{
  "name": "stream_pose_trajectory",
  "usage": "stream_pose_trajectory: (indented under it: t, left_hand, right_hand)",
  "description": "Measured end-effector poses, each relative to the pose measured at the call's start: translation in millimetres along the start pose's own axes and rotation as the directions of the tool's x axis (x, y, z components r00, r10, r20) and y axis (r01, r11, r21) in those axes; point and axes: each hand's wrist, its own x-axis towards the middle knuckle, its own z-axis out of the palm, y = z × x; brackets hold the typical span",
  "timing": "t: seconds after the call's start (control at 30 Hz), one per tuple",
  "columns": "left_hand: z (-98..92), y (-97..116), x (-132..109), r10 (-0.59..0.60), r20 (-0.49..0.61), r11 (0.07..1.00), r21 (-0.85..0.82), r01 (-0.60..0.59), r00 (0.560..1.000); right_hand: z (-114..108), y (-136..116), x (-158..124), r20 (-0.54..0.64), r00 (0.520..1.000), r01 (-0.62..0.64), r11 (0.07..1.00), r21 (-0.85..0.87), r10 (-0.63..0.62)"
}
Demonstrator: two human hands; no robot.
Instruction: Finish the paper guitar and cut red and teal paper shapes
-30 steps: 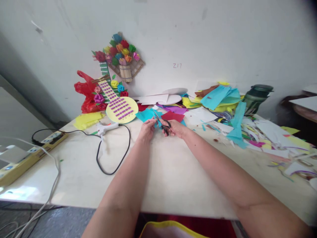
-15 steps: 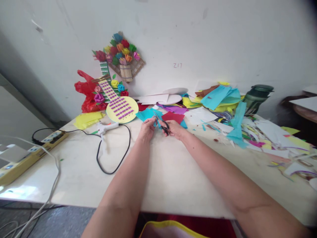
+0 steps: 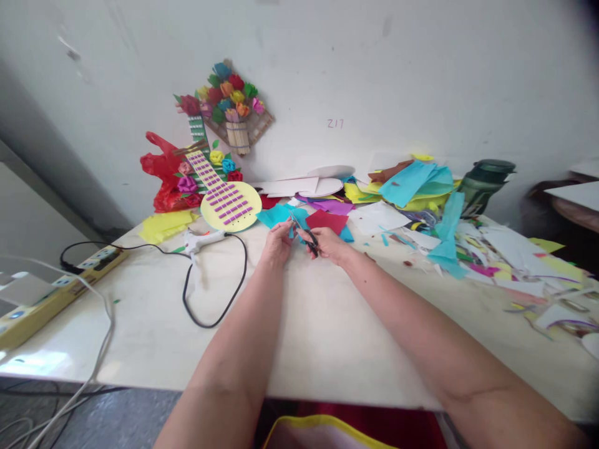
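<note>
My right hand point(image 3: 331, 245) grips a pair of black-handled scissors point(image 3: 312, 246), their blades pointing up and left toward the other hand. Opposite the blades, my left hand point(image 3: 279, 242) is closed in a pinch; whatever is between its fingertips is too small to make out. Blue paper point(image 3: 271, 215) lies on the table just beyond both hands. Beside it, a piece of red paper point(image 3: 326, 219) rests behind the right hand.
To the left are a white glue gun point(image 3: 202, 239) with a looped black cord, a power strip point(image 3: 60, 287) and a yellow-and-purple paper guitar point(image 3: 229, 207). Paper scraps point(image 3: 505, 255) cover the right side. A dark green bottle point(image 3: 486, 187) stands behind them.
The scissors' handles have come closer together, and the blades look more closed. Both hands stay in nearly the same place.
</note>
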Motion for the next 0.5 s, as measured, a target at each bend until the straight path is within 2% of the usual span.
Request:
stream_pose_trajectory:
  t: [0.27, 0.5]
  left_hand:
    - [4.3, 6.1, -1.2, -0.098, -0.149, 0.994, -0.064, 0.089, 0.984]
    - [-0.5, 8.7, 2.0, -0.150, -0.085, 0.985, -0.095, 0.141, 0.985]
  right_hand:
    - [-4.1, 7.7, 3.4, 0.020, 0.999, 0.039, 0.999, -0.026, -0.038]
    - [-15.2, 5.4, -1.7, 0.107, 0.994, 0.021, 0.996, -0.090, -0.011]
